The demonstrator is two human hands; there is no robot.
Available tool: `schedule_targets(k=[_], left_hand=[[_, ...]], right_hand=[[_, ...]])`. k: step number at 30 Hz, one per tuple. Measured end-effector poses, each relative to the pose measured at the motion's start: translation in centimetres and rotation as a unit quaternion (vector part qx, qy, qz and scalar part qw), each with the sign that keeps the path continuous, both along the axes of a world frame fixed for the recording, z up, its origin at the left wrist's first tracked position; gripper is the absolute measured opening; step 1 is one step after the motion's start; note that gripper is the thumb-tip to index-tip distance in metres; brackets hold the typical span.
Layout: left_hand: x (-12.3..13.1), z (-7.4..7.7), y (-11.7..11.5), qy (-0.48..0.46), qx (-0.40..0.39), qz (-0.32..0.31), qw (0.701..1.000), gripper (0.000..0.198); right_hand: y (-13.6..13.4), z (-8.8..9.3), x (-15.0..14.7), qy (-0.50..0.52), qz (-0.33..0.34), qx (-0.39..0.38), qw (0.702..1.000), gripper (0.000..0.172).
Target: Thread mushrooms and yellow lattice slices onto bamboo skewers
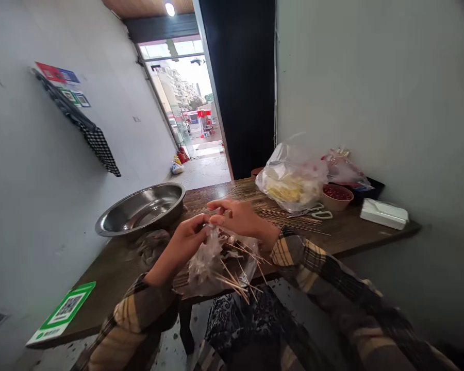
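Observation:
My left hand (184, 243) is closed, its thumb and fingers pinching the upper edge of a clear plastic bag (206, 268) at the table's near side. Right beside it, my right hand (237, 220) reaches over the bag with bent fingers, the fingertips meeting those of the left at the gathered plastic. Thin wooden skewers (234, 281) stick out of the bag towards me, with pale pieces on their far ends that I cannot make out. More bare skewers (294, 219) lie on the table beyond my right hand.
A large steel basin (141, 208) stands at the left, a greyish bundle (153, 245) beside it. To the right are a filled plastic bag (284, 183), scissors (322, 214), a bowl of red contents (338, 195) and a white box (384, 214). A green QR card (64, 312) lies front left.

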State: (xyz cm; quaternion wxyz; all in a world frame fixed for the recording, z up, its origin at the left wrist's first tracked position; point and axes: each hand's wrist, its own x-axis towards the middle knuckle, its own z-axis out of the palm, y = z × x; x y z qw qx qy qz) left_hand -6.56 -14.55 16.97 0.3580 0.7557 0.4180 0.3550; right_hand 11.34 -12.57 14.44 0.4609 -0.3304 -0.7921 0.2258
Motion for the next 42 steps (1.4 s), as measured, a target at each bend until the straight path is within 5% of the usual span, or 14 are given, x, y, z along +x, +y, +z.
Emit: schedule_targets(k=[5,9,14,20,25,30,34,39,42], left_hand=[[-0.2,0.3,-1.0,0.032,-0.01,0.035,0.999,0.026],[0.0,-0.1,-1.7,0.024,0.02,0.051,0.998,0.023],[1.4,-0.2,-1.0,0.107,0.101,-0.026,0.989,0.011],[2.0,-0.1,2.4,0.059,-0.015,-0.032,0.998,0.01],[2.2,0.1,3.4,0.099,-0.009,-0.046,0.994,0.01],[3.3,0.1,3.8,0.181,0.048,-0.041,0.982,0.015],[4.2,0.0,3.3,0.222,0.081,-0.039,0.971,0.016],[3.2,0.2,2.4,0.136,0.135,0.001,0.981,0.028],[1.0,-0.1,2.7,0.065,0.104,0.02,0.992,0.026]], right_hand=[[-1.1,-3.3,-0.6,-0.024,0.068,-0.019,0.997,0.028],[-0.8,-5.1,-1.7,0.124,0.094,-0.122,0.98,0.039],[0.9,-5.6,-3.5,0.306,0.138,-0.273,0.902,0.029],[1.1,-6.2,-2.9,0.289,0.208,-0.353,0.865,0.021],[0.8,-6.4,-0.9,0.277,0.268,-0.405,0.829,0.025],[0.0,-6.2,-0.7,0.234,0.275,-0.345,0.866,0.031],[0.0,-6.5,-2.2,0.231,0.188,-0.307,0.904,0.033],[0.1,-6.8,-3.4,0.257,0.138,-0.298,0.909,0.043],[-0.3,-6.5,-3.1,0.236,0.116,-0.259,0.93,0.049]])
